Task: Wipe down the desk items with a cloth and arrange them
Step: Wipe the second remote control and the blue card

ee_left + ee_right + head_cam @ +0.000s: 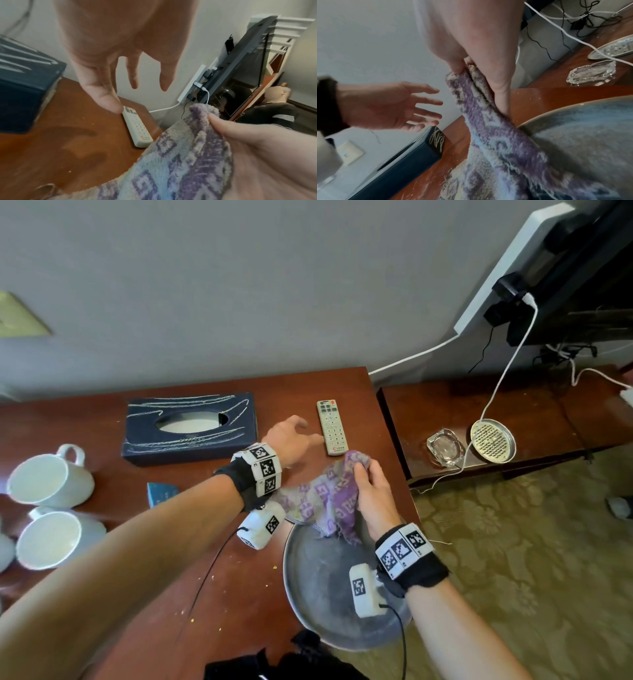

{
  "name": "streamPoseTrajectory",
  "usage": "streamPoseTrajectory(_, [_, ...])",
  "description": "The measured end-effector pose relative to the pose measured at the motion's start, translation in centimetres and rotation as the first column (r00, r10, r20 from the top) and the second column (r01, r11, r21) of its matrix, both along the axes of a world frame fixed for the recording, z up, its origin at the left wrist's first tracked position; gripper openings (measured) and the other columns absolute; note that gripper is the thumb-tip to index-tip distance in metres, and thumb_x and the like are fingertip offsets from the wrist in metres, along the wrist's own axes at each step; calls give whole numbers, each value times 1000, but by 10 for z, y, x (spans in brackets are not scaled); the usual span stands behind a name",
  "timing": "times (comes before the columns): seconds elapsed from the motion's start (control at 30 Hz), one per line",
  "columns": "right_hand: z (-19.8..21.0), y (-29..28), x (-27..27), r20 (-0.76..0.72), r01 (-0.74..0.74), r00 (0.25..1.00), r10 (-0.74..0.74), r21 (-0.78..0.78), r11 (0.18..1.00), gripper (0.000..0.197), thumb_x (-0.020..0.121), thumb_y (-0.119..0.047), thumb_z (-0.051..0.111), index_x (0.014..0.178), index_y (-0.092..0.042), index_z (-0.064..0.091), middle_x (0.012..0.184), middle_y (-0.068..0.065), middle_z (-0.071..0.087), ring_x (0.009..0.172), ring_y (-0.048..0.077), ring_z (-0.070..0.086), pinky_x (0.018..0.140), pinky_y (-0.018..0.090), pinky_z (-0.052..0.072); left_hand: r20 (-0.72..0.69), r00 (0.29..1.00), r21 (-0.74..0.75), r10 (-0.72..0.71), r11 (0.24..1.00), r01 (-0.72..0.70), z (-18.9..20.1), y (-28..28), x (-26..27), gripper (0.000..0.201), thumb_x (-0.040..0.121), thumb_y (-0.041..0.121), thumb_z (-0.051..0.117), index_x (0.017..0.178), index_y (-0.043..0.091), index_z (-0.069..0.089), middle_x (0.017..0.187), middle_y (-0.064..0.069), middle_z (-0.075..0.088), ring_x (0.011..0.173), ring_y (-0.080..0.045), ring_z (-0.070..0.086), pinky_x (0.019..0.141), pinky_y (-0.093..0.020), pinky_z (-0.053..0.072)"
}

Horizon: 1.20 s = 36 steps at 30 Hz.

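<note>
A white remote control (332,428) (136,127) lies on the wooden desk (85,419) near its right edge. My left hand (294,436) (120,75) (412,106) hovers open just left of the remote, fingers spread and straight. My right hand (371,487) (479,70) grips a purple patterned cloth (325,498) (180,162) (496,135) above the desk; the cloth's lower end hangs onto a grey round tray (315,587) (582,128) at the desk's front right corner.
A dark blue tissue box (190,428) (22,86) (399,169) sits left of the remote. Two white mugs (51,477) lie at the far left. On the lower side table are a glass ashtray (445,446) (592,73), a perforated metal dish (493,440) and white cables (507,371).
</note>
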State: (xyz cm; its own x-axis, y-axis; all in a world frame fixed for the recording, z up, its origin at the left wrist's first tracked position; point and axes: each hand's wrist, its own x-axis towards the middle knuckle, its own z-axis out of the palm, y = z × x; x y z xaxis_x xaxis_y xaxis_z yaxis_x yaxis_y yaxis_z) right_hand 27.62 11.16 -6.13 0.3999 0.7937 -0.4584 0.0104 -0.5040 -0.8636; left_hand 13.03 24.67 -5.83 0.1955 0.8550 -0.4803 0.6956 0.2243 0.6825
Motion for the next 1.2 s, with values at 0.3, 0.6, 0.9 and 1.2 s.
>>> streamPoseTrajectory(0.3, [36,-21,-55,88,-61,995,52,105,993,23,105,-38,38,116,-21,50,115,6,64,106,18,63,94,45,55,45,997,125,66,990,-71,28,-52,-96,45,82,53,70,121,32,59,127,1,62,101,-29,67,88,-43,57])
streamPoseTrajectory(0.6, [61,-47,-136,116,-150,985,125,240,959,7,98,-27,59,105,-28,60,111,-1,66,109,17,63,98,41,52,140,978,254,152,949,-184,68,-123,-213,47,85,50,69,127,32,61,132,3,60,122,-18,55,105,-37,45])
streamPoseTrajectory(0.9, [60,-81,-233,67,-323,946,318,299,898,10,93,-13,65,97,-22,67,97,2,68,93,17,64,85,37,51,200,952,241,229,931,-275,83,-202,-325,42,79,56,70,117,40,63,110,15,66,96,-10,64,95,-38,53])
streamPoseTrajectory(1.2, [58,-111,-297,9,-371,921,389,322,871,11,95,-9,61,97,-19,65,93,-1,69,87,13,65,83,33,52,59,960,199,274,939,-280,41,-276,-389,52,81,54,70,126,32,60,123,5,65,105,-15,64,97,-41,52])
